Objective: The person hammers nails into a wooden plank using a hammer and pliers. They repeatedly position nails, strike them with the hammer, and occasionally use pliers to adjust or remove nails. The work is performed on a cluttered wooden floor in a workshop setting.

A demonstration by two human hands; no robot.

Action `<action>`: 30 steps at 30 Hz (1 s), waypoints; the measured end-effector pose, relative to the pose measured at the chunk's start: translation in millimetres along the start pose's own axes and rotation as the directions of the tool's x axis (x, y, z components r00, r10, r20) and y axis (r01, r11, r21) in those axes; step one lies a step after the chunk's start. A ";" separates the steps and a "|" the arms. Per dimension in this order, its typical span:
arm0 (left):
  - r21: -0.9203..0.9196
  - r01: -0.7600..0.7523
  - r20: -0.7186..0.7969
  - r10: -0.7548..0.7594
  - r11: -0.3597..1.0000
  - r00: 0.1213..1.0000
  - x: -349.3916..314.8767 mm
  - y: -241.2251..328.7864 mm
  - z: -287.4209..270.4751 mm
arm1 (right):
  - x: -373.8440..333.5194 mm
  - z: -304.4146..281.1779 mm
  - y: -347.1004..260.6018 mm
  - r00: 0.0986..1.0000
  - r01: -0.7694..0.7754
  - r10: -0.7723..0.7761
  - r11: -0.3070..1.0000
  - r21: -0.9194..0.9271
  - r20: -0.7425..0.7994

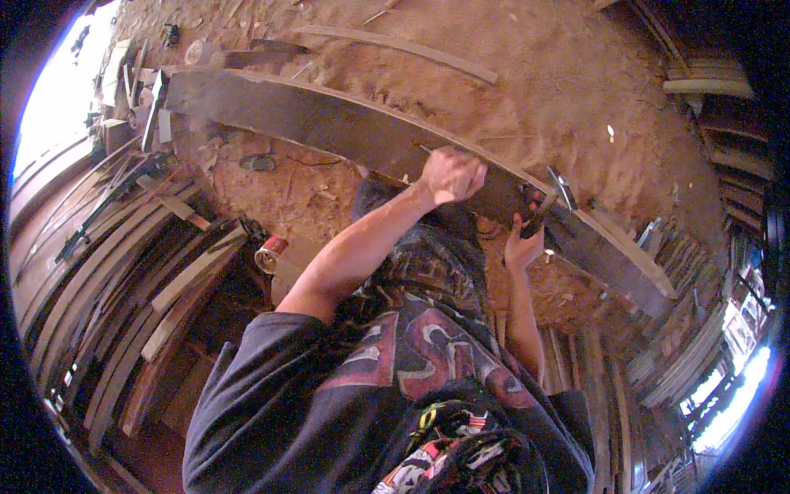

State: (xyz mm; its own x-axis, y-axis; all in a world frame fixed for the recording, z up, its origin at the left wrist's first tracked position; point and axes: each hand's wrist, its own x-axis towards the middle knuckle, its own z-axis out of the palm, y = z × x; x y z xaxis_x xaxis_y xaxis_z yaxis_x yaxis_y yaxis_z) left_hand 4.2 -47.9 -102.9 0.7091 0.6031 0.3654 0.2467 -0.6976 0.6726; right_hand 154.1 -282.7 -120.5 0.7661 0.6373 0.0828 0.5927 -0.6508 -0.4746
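Note:
A long dark wooden board (329,123) lies across in front of me, curved by the lens. My left hand (454,174) is closed in a fist over the board's middle, slightly blurred. A thin dark tip shows beside its knuckles, but what the fist holds is hidden. Farther right, at the board's near edge, my right hand (525,244) is closed around a dark, handle-like piece (540,216); its kind I cannot make out. Just beyond it, a shiny metal-faced tool (562,188) rests at the board's far edge.
Stacked timber lengths (115,305) fill the left side. A red-and-white can (270,253) stands left of my left forearm. Beyond the board, a thin wooden strip (403,51) lies on the brown dirt floor (568,107). More planks (687,354) are piled at the right.

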 end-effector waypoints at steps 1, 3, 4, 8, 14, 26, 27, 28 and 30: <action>0.061 -0.032 0.073 0.028 0.998 0.997 -11.7 -0.1 10.7 | 2.2 -2.8 -4.9 1.000 -0.015 0.015 0.999 0.029 0.017; 0.158 -0.058 0.196 0.027 0.986 0.980 -17.8 2.7 19.0 | 1.3 0.6 1.4 0.996 0.071 -0.074 0.995 -0.076 -0.043; 0.150 -0.052 0.159 0.028 0.987 0.987 -17.7 1.4 24.3 | -1.6 2.7 3.8 0.994 0.088 -0.091 0.994 -0.064 -0.057; 0.154 -0.016 0.119 -0.002 0.988 0.993 -11.9 3.7 12.9 | -4.1 6.7 -3.7 0.987 0.128 -0.118 0.988 0.090 -0.106; 0.201 0.085 0.319 -0.148 0.976 0.936 -6.5 6.4 -1.9 | -1.6 -1.5 -23.2 0.981 0.164 -0.161 0.986 0.021 -0.105; 0.403 0.492 0.169 -0.591 0.772 0.789 -19.2 -14.6 -91.6 | -4.2 3.1 -6.3 0.999 0.026 -0.028 0.998 -0.061 -0.025; 0.388 0.515 0.096 -0.590 0.764 0.802 -26.2 -14.1 -91.5 | -3.9 5.2 5.9 1.000 0.029 -0.029 0.997 -0.075 0.012; 0.371 0.537 0.023 -0.586 0.758 0.810 -32.2 -13.2 -90.3 | -6.2 6.8 17.2 0.998 0.033 -0.029 0.996 -0.089 0.048; 0.363 0.523 -0.062 -0.539 0.772 0.840 -37.7 -8.9 -83.5 | -2.2 -6.9 15.3 0.970 0.006 -0.008 1.000 0.007 0.241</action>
State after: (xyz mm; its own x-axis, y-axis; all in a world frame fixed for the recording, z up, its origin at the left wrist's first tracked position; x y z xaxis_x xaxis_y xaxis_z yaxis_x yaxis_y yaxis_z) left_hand -79.8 -32.1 -69.0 0.4211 0.9069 -0.0159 0.8006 -0.3634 0.4765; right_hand 163.1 -296.8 -121.9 0.6790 0.7230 -0.1275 0.5954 -0.6439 -0.4805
